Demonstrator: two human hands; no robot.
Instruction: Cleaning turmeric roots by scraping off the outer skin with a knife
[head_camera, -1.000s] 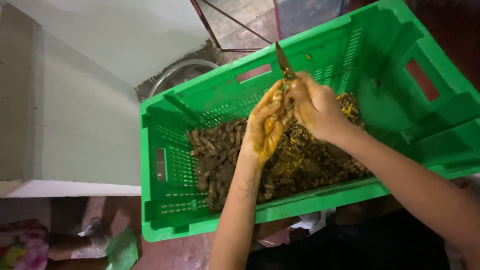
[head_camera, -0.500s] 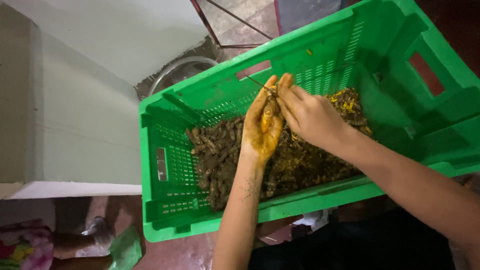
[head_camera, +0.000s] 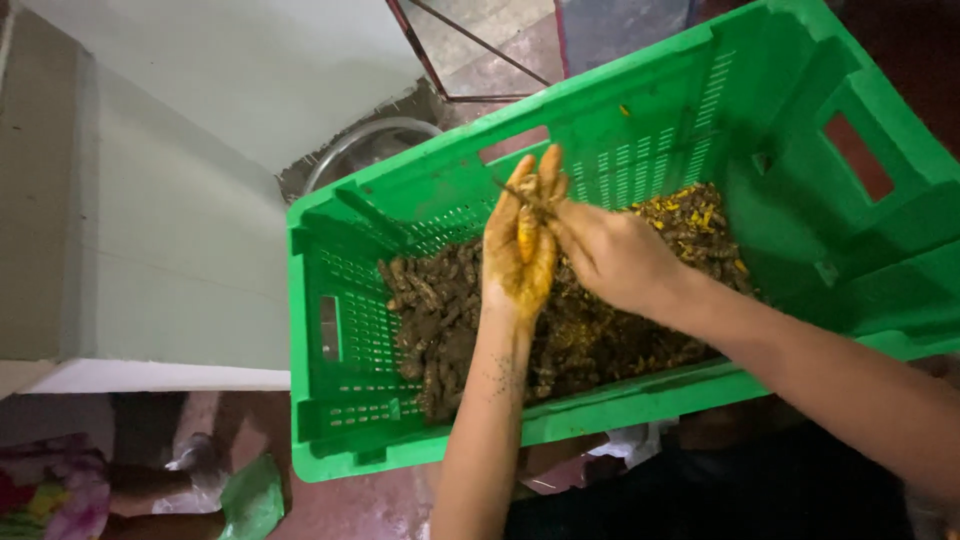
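A green plastic crate (head_camera: 340, 330) holds a heap of brown, muddy turmeric roots (head_camera: 440, 320), with cut yellow bits (head_camera: 690, 215) at its far right side. My left hand (head_camera: 515, 270), stained yellow, is raised palm up over the heap. It grips one peeled yellow root (head_camera: 527, 228) between fingers and thumb. My right hand (head_camera: 620, 258) presses against it from the right, closed on a knife. Only the thin dark blade (head_camera: 510, 190) shows, lying across the top of the root.
A round metal basin (head_camera: 365, 145) sits on the floor behind the crate. A pale wall block (head_camera: 170, 230) stands at the left, a thin metal frame (head_camera: 450, 70) at the top. A green bag (head_camera: 250, 495) and another person's foot (head_camera: 150, 485) lie at bottom left.
The knife blade pointed up above my hands a second ago; now it lies low across the root. Both hands have stayed together and shifted slightly left over the heap.
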